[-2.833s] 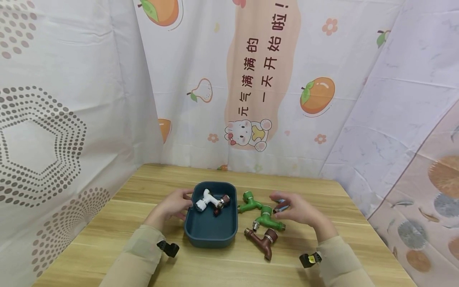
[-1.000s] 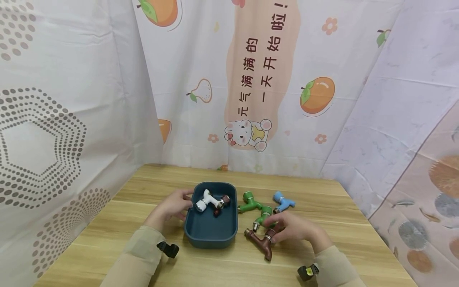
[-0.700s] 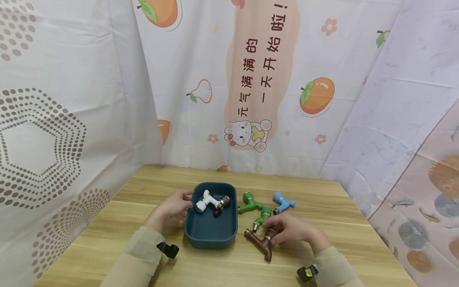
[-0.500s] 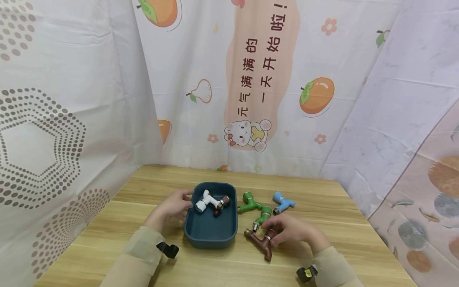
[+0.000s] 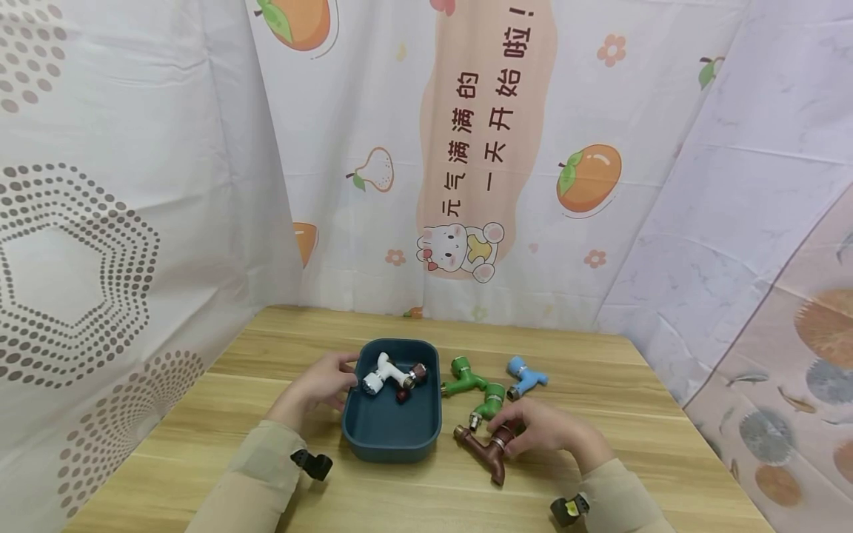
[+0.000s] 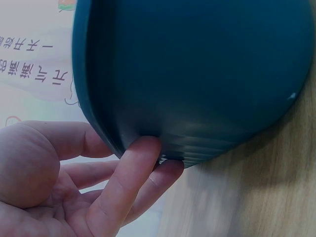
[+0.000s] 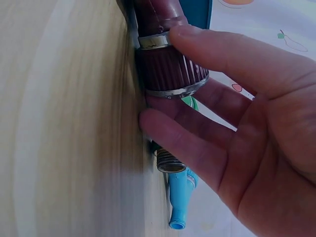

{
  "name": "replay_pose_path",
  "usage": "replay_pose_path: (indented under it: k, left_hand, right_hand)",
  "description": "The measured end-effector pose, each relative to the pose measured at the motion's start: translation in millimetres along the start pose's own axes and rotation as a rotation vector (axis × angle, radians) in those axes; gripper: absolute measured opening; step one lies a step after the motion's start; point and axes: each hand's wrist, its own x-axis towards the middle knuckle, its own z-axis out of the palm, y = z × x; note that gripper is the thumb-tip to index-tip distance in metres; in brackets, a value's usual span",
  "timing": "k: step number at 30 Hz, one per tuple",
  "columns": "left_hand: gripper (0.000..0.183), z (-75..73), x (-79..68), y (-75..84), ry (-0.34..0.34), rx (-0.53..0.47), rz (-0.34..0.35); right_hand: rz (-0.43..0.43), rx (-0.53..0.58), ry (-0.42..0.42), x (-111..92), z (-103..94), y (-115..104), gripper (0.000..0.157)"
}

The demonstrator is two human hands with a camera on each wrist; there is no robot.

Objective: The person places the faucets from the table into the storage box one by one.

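My left hand (image 5: 324, 380) grips the left wall of a dark blue plastic basin (image 5: 393, 448), with thumb at the rim and fingers (image 6: 129, 173) against the outside wall in the left wrist view. Inside the basin a white faucet (image 5: 389, 372) lies over a brown one. My right hand (image 5: 543, 426) holds a brown faucet (image 5: 489, 453) on the table by its knob end. In the right wrist view the thumb lies on the metal collar by the ribbed knob (image 7: 168, 69), and the other fingers reach behind and below it.
Two green faucets (image 5: 466, 376) lie close together right of the basin, one partly behind my right hand. Farther back is a light blue faucet (image 5: 527, 376). All lie on a wood-grain table (image 5: 586, 355), with printed curtains (image 5: 373, 259) around its back and sides.
My right hand has come from the light blue faucet, toward me and left, to the brown faucet, and has kept nearly still there. My left hand stays on the basin.
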Motion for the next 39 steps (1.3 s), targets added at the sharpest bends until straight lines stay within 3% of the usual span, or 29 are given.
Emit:
replay_pose_path:
  k: [20, 27, 39]
  left_hand:
    - [0.062, 0.7, -0.3, 0.7, -0.008, -0.004, 0.001]
    - [0.061, 0.5, -0.9, 1.3, 0.002, 0.005, -0.003]
    - [0.062, 0.3, 0.5, 0.4, 0.0, 0.001, -0.009]
  right_hand:
    - [-0.06, 0.028, -0.008, -0.6, -0.3, 1.4, 0.03]
    - [-0.034, 0.058, -0.009, -0.6, -0.4, 1.9, 0.03]
    - [-0.027, 0.021, 0.056, -1.9, -2.8, -0.9, 0.031]
